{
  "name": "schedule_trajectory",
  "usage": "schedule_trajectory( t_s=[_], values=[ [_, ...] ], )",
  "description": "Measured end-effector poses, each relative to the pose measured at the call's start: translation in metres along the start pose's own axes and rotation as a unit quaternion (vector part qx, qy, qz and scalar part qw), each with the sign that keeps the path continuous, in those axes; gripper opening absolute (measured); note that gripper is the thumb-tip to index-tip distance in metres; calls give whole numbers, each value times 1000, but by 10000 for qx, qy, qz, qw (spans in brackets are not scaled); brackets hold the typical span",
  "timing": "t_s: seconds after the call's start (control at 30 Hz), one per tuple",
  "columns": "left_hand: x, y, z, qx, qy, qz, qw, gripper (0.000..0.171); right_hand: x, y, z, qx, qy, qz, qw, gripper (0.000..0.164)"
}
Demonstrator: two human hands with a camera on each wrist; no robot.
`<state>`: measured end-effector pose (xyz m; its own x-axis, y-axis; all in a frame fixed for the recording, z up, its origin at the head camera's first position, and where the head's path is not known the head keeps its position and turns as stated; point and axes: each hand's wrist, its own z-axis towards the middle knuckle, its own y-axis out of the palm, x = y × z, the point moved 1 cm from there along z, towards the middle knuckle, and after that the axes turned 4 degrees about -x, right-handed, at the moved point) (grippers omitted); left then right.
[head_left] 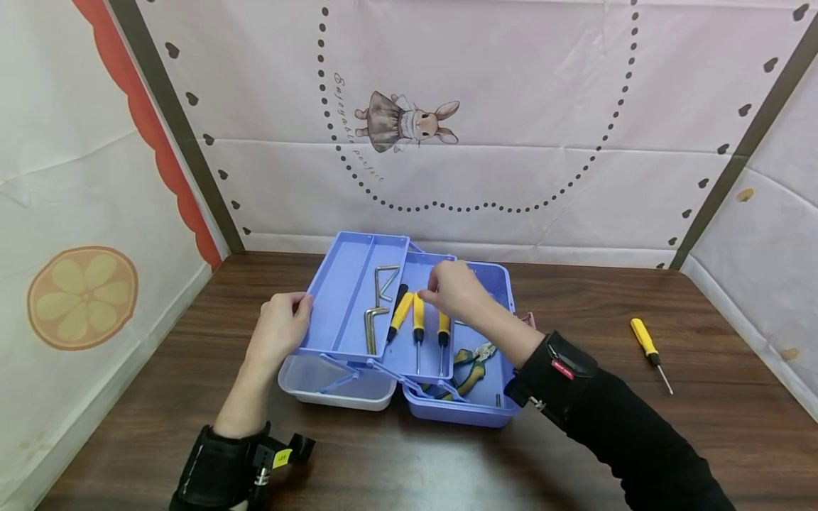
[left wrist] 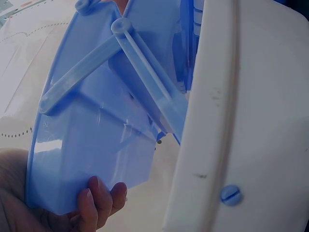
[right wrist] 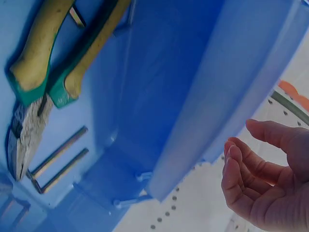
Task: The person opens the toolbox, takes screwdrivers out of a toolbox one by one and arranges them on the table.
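My left hand (head_left: 281, 323) grips the outer left edge of the blue toolbox's upper tray (head_left: 341, 298); in the left wrist view its fingers (left wrist: 99, 198) curl under the tray. Two hex keys (head_left: 371, 330) and other bent metal keys lie in that tray's right compartment. Over the middle tray (head_left: 402, 358) hovers my right hand (head_left: 460, 291), loosely bent and holding nothing, thumb apart from the fingers in the right wrist view. Below it lie yellow-and-black screwdrivers (head_left: 418, 316). Green-and-yellow pliers (right wrist: 36, 58) and metal hex keys (right wrist: 63, 164) rest in the toolbox base (head_left: 460, 414).
The toolbox's whitish lid (head_left: 339, 397) hangs open under the upper tray, beside the base. Another yellow screwdriver (head_left: 645, 341) lies on the wooden table (head_left: 575, 440) to the right. Printed cloth walls (head_left: 543, 85) enclose the table's back and sides.
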<state>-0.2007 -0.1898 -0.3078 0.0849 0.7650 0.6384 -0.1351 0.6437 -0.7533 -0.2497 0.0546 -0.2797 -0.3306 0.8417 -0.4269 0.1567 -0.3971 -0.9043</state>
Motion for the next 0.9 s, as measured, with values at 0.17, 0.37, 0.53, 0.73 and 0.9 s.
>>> schedule_trajectory(
  t_s=[0.17,0.37,0.53,0.73,0.9],
  values=[
    [1,0,-1,-68,-67,-45,9999,34,-4,12,8,-370,374,-134,9985,23],
    [1,0,-1,-36,-32,-22,10000,34,-5,19,13,-532,439,-387,9969,29],
    [1,-1,-1,-3,6,-18,10000,33,-9,20,13,-667,411,-655,9948,28],
    [0,0,-1,-6,20,-22,10000,33,-13,20,17,-881,558,-824,9911,27],
    [0,0,0,37,40,5,10000,33,-11,18,19,-961,702,-636,9909,23]
  ],
)
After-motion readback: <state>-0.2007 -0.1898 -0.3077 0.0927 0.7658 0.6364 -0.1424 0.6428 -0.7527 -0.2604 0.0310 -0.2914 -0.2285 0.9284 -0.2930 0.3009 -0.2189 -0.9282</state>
